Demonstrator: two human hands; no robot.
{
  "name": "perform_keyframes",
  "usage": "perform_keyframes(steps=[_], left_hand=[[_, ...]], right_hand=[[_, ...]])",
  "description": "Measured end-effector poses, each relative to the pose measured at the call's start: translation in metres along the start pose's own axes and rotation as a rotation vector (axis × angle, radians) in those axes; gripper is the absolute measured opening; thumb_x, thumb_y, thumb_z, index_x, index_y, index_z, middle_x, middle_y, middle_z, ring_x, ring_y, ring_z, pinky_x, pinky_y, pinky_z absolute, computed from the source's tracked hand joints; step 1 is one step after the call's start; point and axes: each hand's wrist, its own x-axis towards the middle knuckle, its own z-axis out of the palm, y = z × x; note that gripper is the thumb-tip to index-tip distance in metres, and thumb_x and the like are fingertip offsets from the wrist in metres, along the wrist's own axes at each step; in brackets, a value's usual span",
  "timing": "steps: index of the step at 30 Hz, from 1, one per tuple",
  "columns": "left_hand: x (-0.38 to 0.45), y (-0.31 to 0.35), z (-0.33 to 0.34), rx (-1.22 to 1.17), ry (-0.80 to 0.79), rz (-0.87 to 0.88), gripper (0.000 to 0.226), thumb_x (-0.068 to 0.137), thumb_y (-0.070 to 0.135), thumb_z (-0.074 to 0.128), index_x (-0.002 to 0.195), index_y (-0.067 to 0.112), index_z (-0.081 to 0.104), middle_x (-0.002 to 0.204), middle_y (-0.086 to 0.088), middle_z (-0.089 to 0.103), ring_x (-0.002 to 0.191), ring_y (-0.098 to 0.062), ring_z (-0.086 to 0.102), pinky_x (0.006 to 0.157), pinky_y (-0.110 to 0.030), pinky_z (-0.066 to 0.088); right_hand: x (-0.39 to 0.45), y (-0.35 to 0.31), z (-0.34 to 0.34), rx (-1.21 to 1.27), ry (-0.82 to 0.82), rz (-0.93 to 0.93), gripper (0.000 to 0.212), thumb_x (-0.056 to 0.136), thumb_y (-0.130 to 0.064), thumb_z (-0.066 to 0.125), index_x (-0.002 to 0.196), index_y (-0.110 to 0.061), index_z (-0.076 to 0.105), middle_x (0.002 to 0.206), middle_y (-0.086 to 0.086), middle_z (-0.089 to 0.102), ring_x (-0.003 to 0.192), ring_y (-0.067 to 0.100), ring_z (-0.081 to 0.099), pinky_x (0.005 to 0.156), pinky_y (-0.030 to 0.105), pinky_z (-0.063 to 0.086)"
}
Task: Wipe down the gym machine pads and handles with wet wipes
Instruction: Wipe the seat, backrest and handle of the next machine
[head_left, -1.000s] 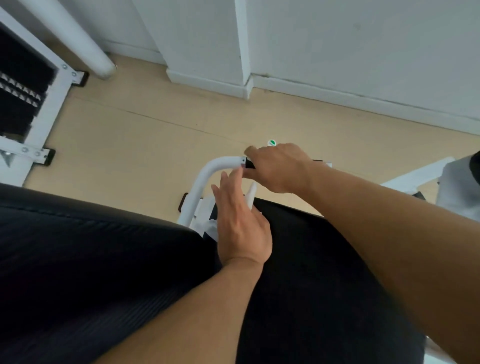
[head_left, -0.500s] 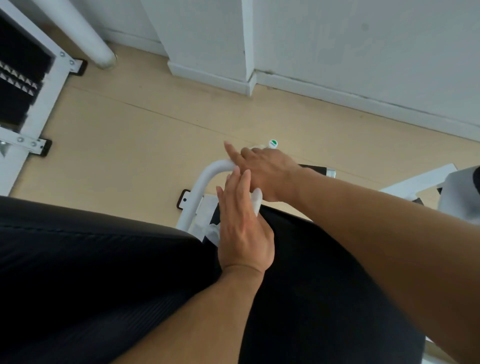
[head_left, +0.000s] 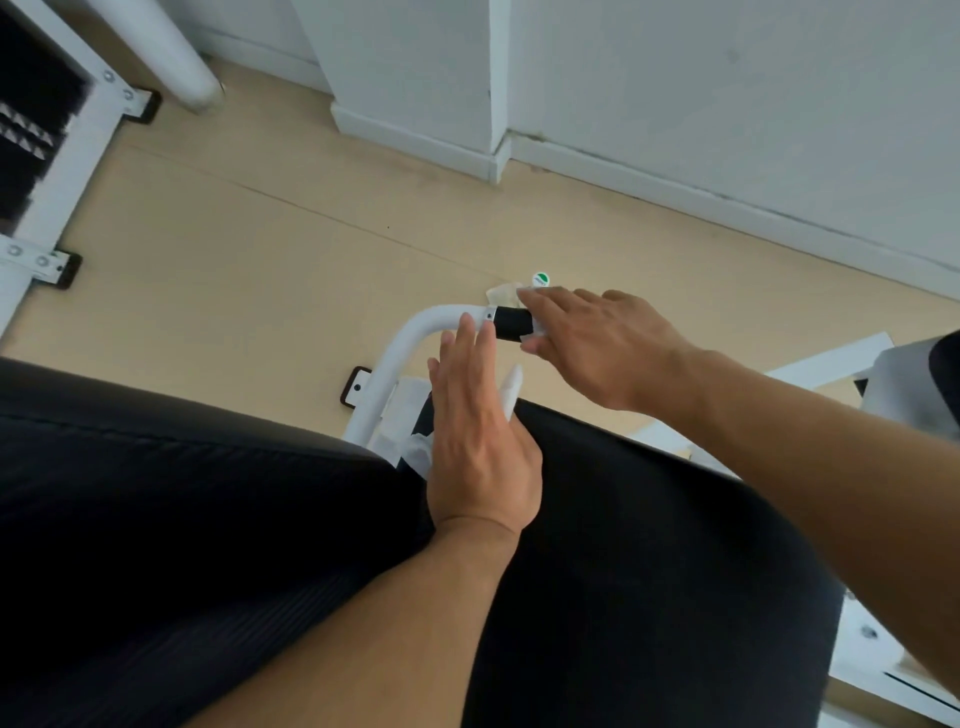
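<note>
The curved handle bar (head_left: 400, 343) is showing white, ending in a black grip (head_left: 513, 322). Below it, the two pads (head_left: 182, 519) are gleaming black with faint ribbed stitching. The floor (head_left: 260, 234) behind the bar is glowing pale beige, the wall (head_left: 727, 104) looking off-white. A small cap (head_left: 540, 279) beyond the grip is showing green on white.

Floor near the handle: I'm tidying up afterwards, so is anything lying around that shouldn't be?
Yes. A crumpled scrap and a small white piece with a green mark lie loose on the floor just beyond the black handle grip, partly hidden by the right hand. What they are is unclear. Nothing looks spilled or damaged.
</note>
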Motion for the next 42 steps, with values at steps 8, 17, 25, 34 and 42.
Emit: perform_keyframes(steps=[8,17,25,34,42], left_hand=[[-0.002,0.0,0.001,-0.031,0.03,-0.025,0.095,0.089,-0.015,0.05,0.152,0.042,0.007,0.165,0.007,0.016,0.15,-0.007,0.008,0.119,-0.048,0.034],[-0.002,-0.004,0.006,-0.045,0.044,-0.058,0.091,0.089,-0.015,0.048,0.156,0.034,0.011,0.162,0.013,0.017,0.146,0.005,0.0,0.122,-0.045,0.029],[-0.001,0.0,0.001,-0.034,0.042,-0.077,0.085,0.089,-0.014,0.05,0.158,0.021,0.015,0.164,0.002,0.024,0.146,-0.001,0.01,0.12,-0.046,0.032],[-0.001,0.004,-0.002,-0.045,0.021,-0.084,0.086,0.09,-0.013,0.051,0.157,0.025,0.013,0.164,-0.001,0.025,0.149,-0.015,0.014,0.12,-0.047,0.031],[0.0,0.004,-0.005,-0.049,-0.04,-0.141,0.081,0.093,-0.008,0.049,0.16,0.023,0.014,0.166,0.005,0.021,0.155,-0.02,0.01,0.123,-0.027,0.016]], right_hand=[[-0.023,0.018,-0.008,0.03,-0.047,0.072,0.058,0.106,-0.059,0.025,0.148,-0.02,0.03,0.127,0.001,0.066,0.077,0.025,0.057,0.074,0.039,0.04],[0.01,-0.002,-0.005,-0.004,-0.06,0.008,0.045,0.108,-0.05,0.031,0.136,-0.015,0.039,0.109,0.007,0.063,0.092,0.028,0.059,0.073,0.041,0.044],[0.011,0.0,0.002,0.116,-0.023,-0.019,0.073,0.104,-0.061,0.032,0.159,-0.016,0.011,0.134,0.007,0.06,0.107,0.033,0.063,0.075,0.038,0.039],[-0.011,0.024,-0.013,0.128,-0.129,-0.148,0.078,0.108,-0.031,0.041,0.162,-0.019,-0.014,0.14,0.003,0.05,0.116,0.026,0.057,0.09,0.035,0.046],[0.04,-0.03,-0.003,0.007,-0.059,-0.119,0.077,0.107,-0.032,0.037,0.161,-0.009,-0.012,0.125,0.009,0.053,0.103,0.03,0.06,0.071,0.038,0.04]])
